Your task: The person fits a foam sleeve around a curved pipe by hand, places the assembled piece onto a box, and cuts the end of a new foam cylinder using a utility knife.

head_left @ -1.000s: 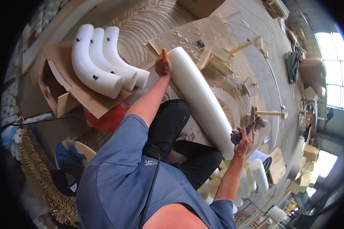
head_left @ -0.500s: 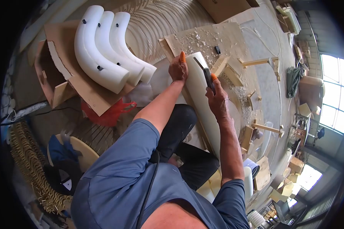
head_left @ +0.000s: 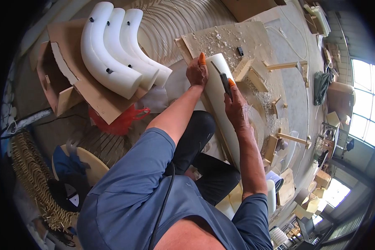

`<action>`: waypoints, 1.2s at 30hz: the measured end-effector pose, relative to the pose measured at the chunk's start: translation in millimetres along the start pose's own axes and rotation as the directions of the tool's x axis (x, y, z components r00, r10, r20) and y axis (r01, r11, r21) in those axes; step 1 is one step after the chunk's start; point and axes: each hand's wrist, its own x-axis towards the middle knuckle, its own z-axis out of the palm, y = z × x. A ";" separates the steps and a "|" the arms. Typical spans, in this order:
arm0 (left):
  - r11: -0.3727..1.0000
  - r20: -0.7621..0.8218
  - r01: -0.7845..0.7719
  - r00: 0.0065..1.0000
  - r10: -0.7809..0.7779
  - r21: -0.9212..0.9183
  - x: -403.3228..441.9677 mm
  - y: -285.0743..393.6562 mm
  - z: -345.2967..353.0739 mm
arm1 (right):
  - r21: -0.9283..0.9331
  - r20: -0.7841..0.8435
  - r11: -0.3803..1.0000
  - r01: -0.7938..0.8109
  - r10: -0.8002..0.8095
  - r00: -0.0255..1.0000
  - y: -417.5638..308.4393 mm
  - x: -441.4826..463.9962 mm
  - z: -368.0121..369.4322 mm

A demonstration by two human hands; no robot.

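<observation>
A long white cylinder (head_left: 218,89) lies along the edge of the wooden work board (head_left: 258,35). My left hand (head_left: 197,73) is closed at the cylinder's upper left side, an orange cover on its thumb; whether it grips the cylinder is hidden. In my right hand (head_left: 236,106), also with an orange-covered digit, is a dark-handled blade tool (head_left: 224,81). The thin blade of the tool lies over the cylinder's upper end and points up and left.
Curved white tubes (head_left: 108,50) with black plugs rest on cardboard (head_left: 98,104) at the upper left. A red bag (head_left: 116,121) is below them. Wooden blocks (head_left: 257,80), shavings and a small black object (head_left: 240,51) are on the board. A wooden hammer-like piece (head_left: 285,65) stands right.
My right hand has come from the cylinder's lower end to its upper end with the tool. My left hand and the cylinder appear farther right, as the view has shifted.
</observation>
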 end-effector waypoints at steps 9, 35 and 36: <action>0.999 0.016 0.029 0.999 -0.029 -0.013 -0.5 0.0 0.3 | -0.085 -0.057 0.995 0.054 -0.059 0.997 -4.8 2.3 7.4; 0.998 0.003 -0.058 0.998 0.058 0.013 -3.7 -6.4 0.0 | -0.469 0.296 0.878 -0.094 0.257 0.920 -88.5 60.8 -47.7; 0.998 0.008 -0.052 0.999 0.052 0.022 -5.5 -4.5 -1.5 | -0.485 0.338 0.873 -0.043 0.233 0.912 -91.7 72.2 -43.9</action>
